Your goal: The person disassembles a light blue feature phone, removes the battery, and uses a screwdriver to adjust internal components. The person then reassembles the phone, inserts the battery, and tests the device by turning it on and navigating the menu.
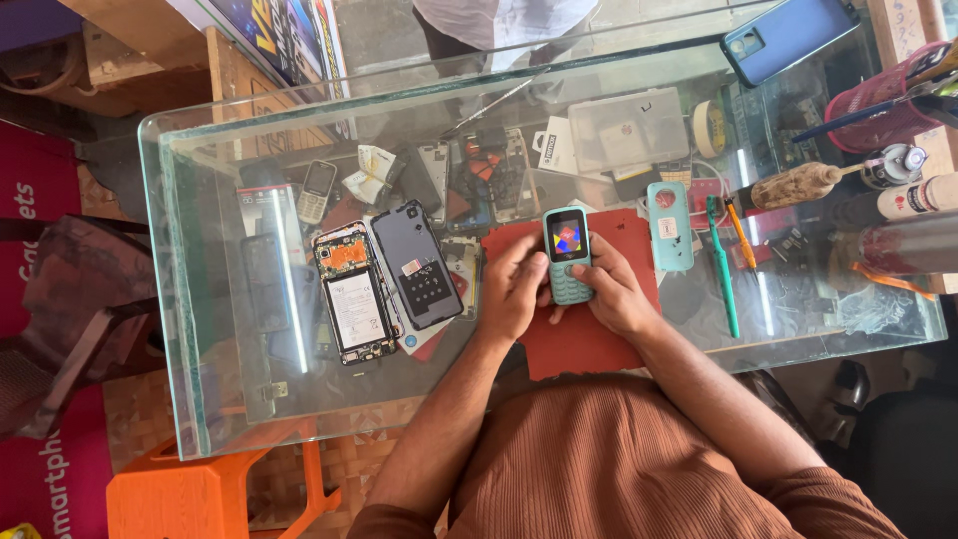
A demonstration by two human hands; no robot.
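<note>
— What have you got there, seen from your head camera?

— A small teal keypad phone with a lit, many-coloured screen [567, 256]. My left hand [511, 289] is wrapped around its left edge and my right hand [614, 291] cups the lower right, thumb on the keys. Both hands are grasping it; neither is free. It sits over the red mat [579, 344] on the glass surface [200, 299], near the mat's upper middle.

— How would you say it handles?

— Light, I'd judge, and stiff: a hard plastic shell that won't flex. The smooth sides look a little slippery, and the screen is the fragile part, so I keep my fingers on the long edges and the lower keypad half, off the display. Whether it rests on the mat or is lifted just above it, I cannot tell.

— What lies around the mat?

— Left of the mat, a dark blue phone back cover [417, 265] lies flat, and further left an opened smartphone with an exposed battery and orange board [351, 294]. Right of the mat sits a second teal handset, face down [670, 226], then a green toothbrush [722, 268] and an orange-handled tool [739, 232]. Beyond the mat, under the glass, are loose parts and a clear plastic box [627, 128]. Far right of the mat stand bottles and a red mesh pen holder [888, 95]; a blue smartphone [788, 35] lies at the far corner.

— Anyone else?

— A person in a pale shirt [504, 20] stands beyond the surface, hands not visible.
</note>
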